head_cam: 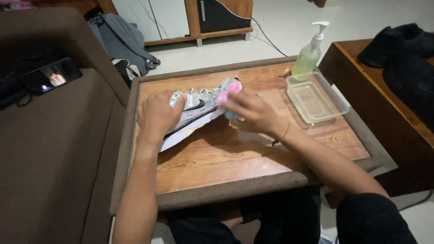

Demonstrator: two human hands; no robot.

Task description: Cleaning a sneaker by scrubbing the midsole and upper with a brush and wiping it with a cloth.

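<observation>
A white and grey sneaker (199, 108) lies on its side on a low wooden table (235, 158). My left hand (156, 115) grips the shoe's heel end and pins it to the tabletop. My right hand (253, 110) presses a pink and blue brush or sponge (231, 90) against the shoe's toe end; most of that tool is hidden under my fingers.
A clear rectangular plastic tub (316, 97) sits at the table's right side, with a pump bottle of yellow-green liquid (308, 56) behind it. A brown sofa with a lit phone (52, 77) is on the left. Black shoes (407, 54) rest on a wooden stand at the right.
</observation>
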